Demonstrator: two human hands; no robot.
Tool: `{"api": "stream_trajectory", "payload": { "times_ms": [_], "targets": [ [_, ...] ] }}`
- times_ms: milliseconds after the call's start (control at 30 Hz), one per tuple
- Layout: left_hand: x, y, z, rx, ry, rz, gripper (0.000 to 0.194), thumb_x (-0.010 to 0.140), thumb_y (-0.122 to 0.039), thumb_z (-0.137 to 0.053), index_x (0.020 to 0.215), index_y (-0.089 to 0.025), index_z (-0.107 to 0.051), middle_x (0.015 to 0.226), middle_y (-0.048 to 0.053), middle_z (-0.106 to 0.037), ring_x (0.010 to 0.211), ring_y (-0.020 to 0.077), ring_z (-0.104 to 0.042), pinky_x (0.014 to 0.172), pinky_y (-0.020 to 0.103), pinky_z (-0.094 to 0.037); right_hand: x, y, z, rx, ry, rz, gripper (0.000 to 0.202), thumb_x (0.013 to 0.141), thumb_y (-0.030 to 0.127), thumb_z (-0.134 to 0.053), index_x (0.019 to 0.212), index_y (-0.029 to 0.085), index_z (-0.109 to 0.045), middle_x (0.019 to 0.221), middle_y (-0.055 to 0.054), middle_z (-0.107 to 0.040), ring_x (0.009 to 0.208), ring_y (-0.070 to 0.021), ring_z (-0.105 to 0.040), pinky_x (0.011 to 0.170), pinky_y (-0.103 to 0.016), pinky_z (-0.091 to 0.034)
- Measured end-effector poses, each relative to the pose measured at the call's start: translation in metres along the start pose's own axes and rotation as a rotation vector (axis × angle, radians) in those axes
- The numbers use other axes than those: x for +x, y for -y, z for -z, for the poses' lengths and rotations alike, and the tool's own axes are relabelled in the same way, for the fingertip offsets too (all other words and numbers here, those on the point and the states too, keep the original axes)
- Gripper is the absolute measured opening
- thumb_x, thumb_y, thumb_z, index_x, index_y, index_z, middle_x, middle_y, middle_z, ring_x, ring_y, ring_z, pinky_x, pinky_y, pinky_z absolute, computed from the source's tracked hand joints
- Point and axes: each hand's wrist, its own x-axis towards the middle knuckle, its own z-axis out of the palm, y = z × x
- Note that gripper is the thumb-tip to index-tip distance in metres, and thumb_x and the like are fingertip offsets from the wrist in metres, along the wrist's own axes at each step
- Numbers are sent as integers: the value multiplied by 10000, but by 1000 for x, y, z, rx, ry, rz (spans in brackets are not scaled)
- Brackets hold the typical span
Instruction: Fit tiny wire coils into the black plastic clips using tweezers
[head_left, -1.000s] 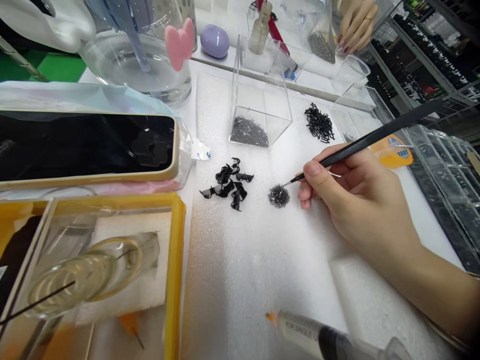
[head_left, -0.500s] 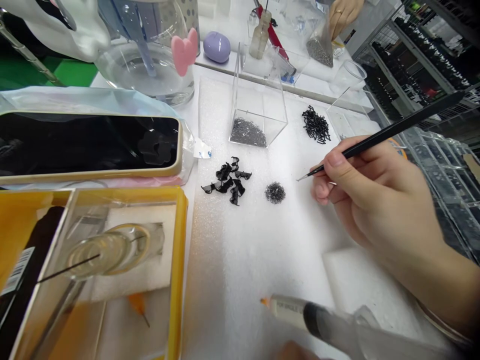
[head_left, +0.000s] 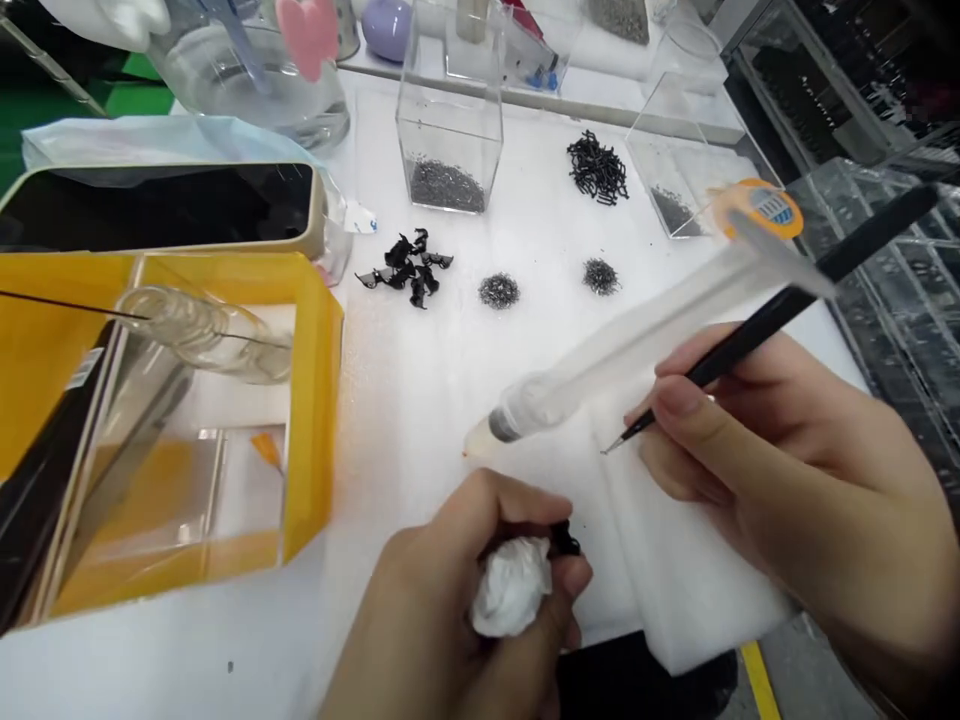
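My left hand (head_left: pixel 480 590) is closed at the bottom middle. Its thumb and index finger pinch a small black part (head_left: pixel 566 540), mostly hidden by the fingertips, and a crumpled white tissue (head_left: pixel 514 588) is tucked in the palm. My right hand (head_left: pixel 765 450) grips black tweezers (head_left: pixel 742 335) whose fine metal tip points down-left, above and apart from the black part. Beyond both hands a syringe (head_left: pixel 600 365) with an orange tip lies on the white foam sheet (head_left: pixel 420 400). Small piles of black clips (head_left: pixel 409 268) and tiny dark metal bits (head_left: pixel 499 291) lie farther off.
At left stand a yellow-edged clear box (head_left: pixel 311 400) and a phone (head_left: pixel 165 205). Clear containers (head_left: pixel 450 110), a pile of black rods (head_left: pixel 598 168), another pile of bits (head_left: pixel 601 277) and an orange roll (head_left: pixel 757 210) are farther back. Folded foam (head_left: pixel 697 590) lies under my right hand.
The view has tilted down, so the table's things sit higher in the picture. My left hand has come into view with the black part and tissue. The tweezers' tip is now nearer that hand.
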Motion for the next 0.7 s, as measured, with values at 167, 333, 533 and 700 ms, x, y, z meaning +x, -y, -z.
{"api": "stream_trajectory", "payload": {
  "times_ms": [167,333,533,700],
  "targets": [
    [-3,1,1,41,0,-17,133,765,-232,-575,890,-273,-557,585,-100,-582,363,41,-510,351,108,-415,4,3,-3,-307,-22,194,53,802,220,-607,815,214,-556,514,45,-441,380,-26,-398,312,-104,-308],
    [-1,3,0,260,40,-139,360,781,-166,-527,1117,-295,-531,859,-44,-681,390,36,-563,387,119,-463,4,0,-4,-374,30,217,36,814,202,-583,819,220,-552,524,51,-485,351,-23,-409,291,-105,-287],
    [6,1,-8,548,-32,-375,488,778,-142,-511,1258,-231,-508,1067,40,-689,910,200,-670,753,285,-554,6,-4,-5,-367,-16,237,44,801,213,-608,832,226,-580,673,24,-546,412,-21,-439,331,-119,-351],
    [8,-1,-11,685,-88,-430,492,770,-169,-536,1262,-156,-525,967,74,-712,799,227,-682,704,338,-562,6,-6,-2,-223,-85,133,111,795,311,-634,852,235,-577,619,35,-500,386,-25,-385,320,-150,-304]
  ]
}}
